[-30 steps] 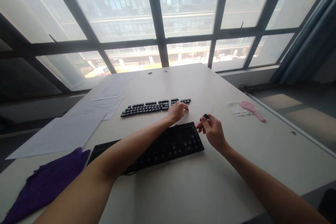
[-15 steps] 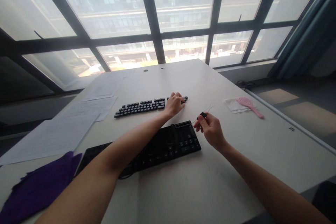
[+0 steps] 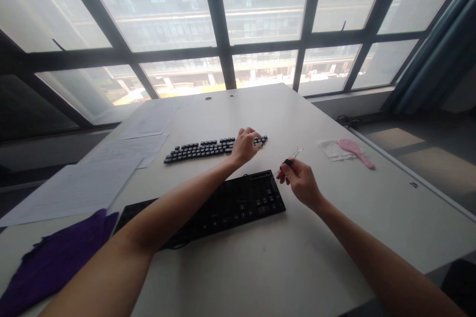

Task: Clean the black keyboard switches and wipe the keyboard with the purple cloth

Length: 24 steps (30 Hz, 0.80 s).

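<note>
Loose black keycaps [image 3: 201, 149] stand in rows on the white table, in the order of a keyboard. My left hand [image 3: 245, 146] reaches over their right part, fingers bent and thumb apart from the forefinger; I see no keycap held. My right hand [image 3: 303, 183] is closed on a keycap puller [image 3: 287, 162] with a black handle and thin wire loops pointing up and away. Nearer to me lies a black keyboard [image 3: 230, 203], its keys partly off; some remain at its right end and along the near edge. My left forearm hides its left part.
A pink hairbrush [image 3: 353, 151] lies on a white tissue [image 3: 330, 150] at the right. Paper sheets [image 3: 82, 183] cover the left side of the table. A folded purple cloth [image 3: 63, 257] rests at the near left. Windows [image 3: 260, 0] stand beyond the far edge.
My left thumb and forefinger look a little farther apart over the keycaps. The view has shifted slightly; my right hand keeps hold of the puller in nearly the same place.
</note>
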### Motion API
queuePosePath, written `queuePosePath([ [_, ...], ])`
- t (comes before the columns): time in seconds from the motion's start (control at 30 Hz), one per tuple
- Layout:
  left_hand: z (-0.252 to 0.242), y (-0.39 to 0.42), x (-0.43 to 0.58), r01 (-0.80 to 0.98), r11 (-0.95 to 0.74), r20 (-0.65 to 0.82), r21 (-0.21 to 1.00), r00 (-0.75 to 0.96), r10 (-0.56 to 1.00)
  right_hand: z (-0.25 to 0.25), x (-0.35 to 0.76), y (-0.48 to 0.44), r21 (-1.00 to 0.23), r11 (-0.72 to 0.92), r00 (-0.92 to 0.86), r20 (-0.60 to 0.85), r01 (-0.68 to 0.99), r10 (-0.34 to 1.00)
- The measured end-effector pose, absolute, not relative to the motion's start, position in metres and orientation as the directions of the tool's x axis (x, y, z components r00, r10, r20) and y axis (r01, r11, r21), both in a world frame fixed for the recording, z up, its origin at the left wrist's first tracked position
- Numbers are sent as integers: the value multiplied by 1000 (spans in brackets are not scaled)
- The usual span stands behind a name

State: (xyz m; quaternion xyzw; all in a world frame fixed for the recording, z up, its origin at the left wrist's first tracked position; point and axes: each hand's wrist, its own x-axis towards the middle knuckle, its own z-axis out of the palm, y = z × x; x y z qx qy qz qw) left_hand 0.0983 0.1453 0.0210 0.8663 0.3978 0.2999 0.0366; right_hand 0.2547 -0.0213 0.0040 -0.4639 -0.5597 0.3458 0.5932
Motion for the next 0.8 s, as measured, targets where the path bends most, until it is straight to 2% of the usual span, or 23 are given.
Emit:
queuePosePath([
  [0.07,30,122,90,617,-716,499,327,530,685,3,255,-22,-934,338,89,349,116,933],
  [0.17,37,76,76,523,-757,420,392,630,653,1,252,-24,-923,337,11,345,186,939],
  [0.33,26,17,61,502,-710,312,494,659,684,-2,249,-26,-877,334,-80,327,347,942],
  [0.57,4,6,58,463,-688,357,559,614,704,1,249,-27,-842,327,-133,299,428,945],
  [0.8,2,3,57,454,-697,371,555,615,696,1,249,-24,-848,297,-131,266,439,955],
])
